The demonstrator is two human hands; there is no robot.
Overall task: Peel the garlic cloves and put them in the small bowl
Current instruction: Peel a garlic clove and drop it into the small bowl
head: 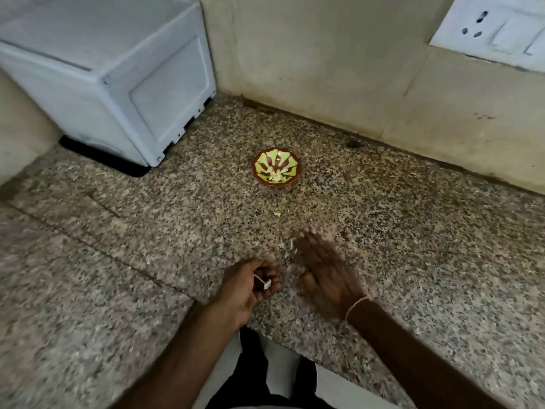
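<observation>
Already several pale peeled cloves [275, 174] lie in the small bowl [290, 181] mid-worktop [177, 231]. Nearer, the left hand [253, 286] curls round papery skin [267, 284]; the right hand [323, 274], flat and blurred, holds nothing. Peeling looks nearly done; only scraps [287, 249] remain.

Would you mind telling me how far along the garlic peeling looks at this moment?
Some pale peeled cloves already sit in the small bowl. The left hand pinches a white stem scrap; the right hand is open among blurred peel scraps. No unpeeled clove is visible, so clearing up may remain.
</observation>
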